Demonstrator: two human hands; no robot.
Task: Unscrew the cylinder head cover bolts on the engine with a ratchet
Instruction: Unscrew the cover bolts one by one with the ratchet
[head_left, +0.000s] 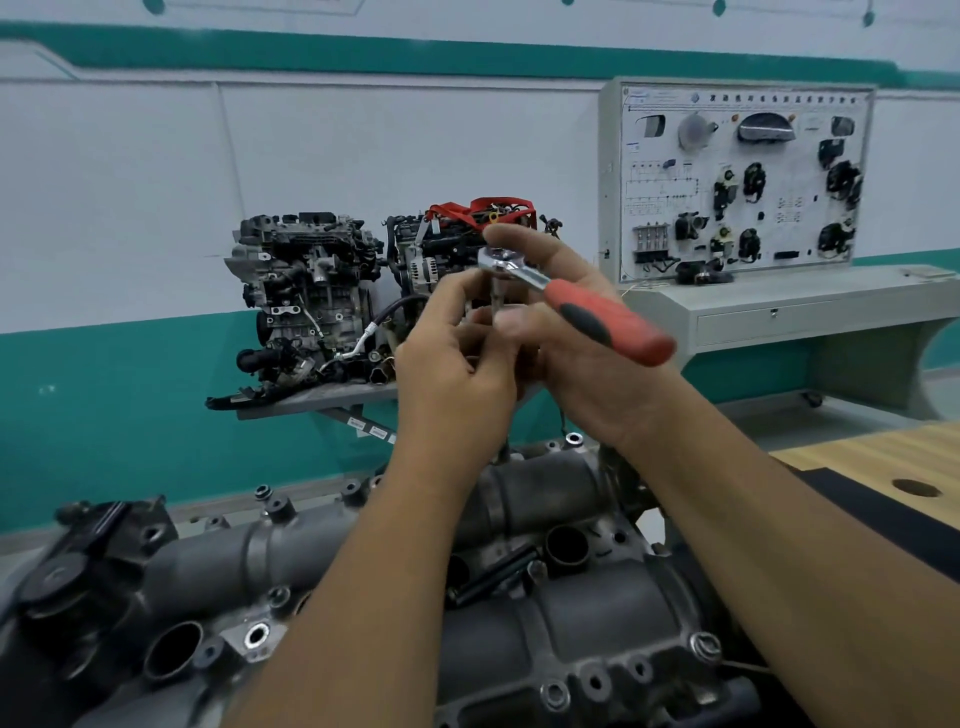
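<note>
Two bare hands are raised at the frame's center above the engine's cylinder head cover (519, 623), which fills the lower frame. The right hand (571, 353) curls around a red-handled ratchet (571, 299). The left hand (457, 358) pinches the socket extension beneath the ratchet's head.
</note>
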